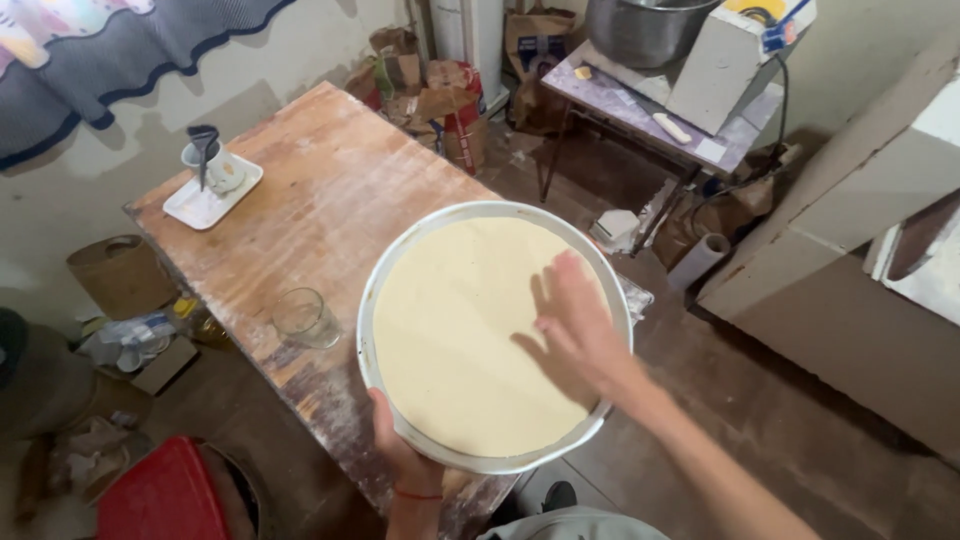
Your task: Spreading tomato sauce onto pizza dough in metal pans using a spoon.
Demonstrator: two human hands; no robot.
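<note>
Here the left hand grips the near rim of a round white pan, thumb over the edge and fingers hidden beneath it, so the pan is held at the near right end of the floury wooden table. A thin sheet of pale dough fills the pan almost to its wall. The right hand lies flat over the right side of that sheet, fingers open and spread, pointing toward the far left; it grasps nothing, and whether the palm presses the dough or only hovers just above it cannot be told. From those fingers most of the dough stretches to the left and near side, toward the left hand, and being round it has no long axis. The right hand is the one over the dough, while the left only steadies the rim. On the table to the left stands an empty glass, near the pan, and well apart at the far left corner a cup sits on a small white tray.
</note>
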